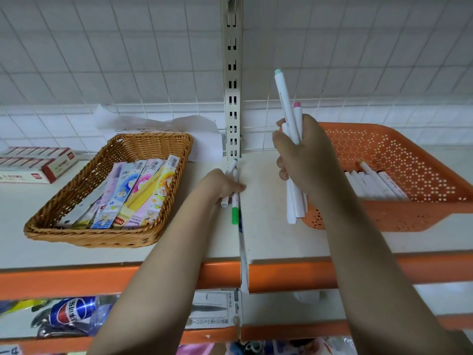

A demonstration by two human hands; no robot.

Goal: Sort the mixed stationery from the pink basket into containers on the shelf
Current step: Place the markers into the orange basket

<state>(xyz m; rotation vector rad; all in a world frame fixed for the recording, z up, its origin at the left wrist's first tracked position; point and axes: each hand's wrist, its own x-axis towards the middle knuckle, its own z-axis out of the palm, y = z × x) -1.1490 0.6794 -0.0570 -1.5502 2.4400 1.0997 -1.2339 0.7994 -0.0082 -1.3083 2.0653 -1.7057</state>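
My right hand (304, 160) grips a bunch of white markers (288, 108) upright above the shelf, just left of the orange perforated basket (414, 208). One marker has a green end, another a pink end. More white markers (373, 184) lie inside that basket. My left hand (221, 185) rests on the shelf top and holds two white markers (234, 198) lying along the seam between shelf boards; one has a green cap. A wicker basket (46, 226) at the left holds several colourful flat packs (133, 196). The pink basket is not in view.
Boxes with red ends (33, 162) sit at the far left of the shelf. Crumpled white paper (163, 126) lies behind the wicker basket. A slotted metal upright (233, 80) stands at the back. A lower shelf holds a Pepsi bottle (74, 310) and packaged goods.
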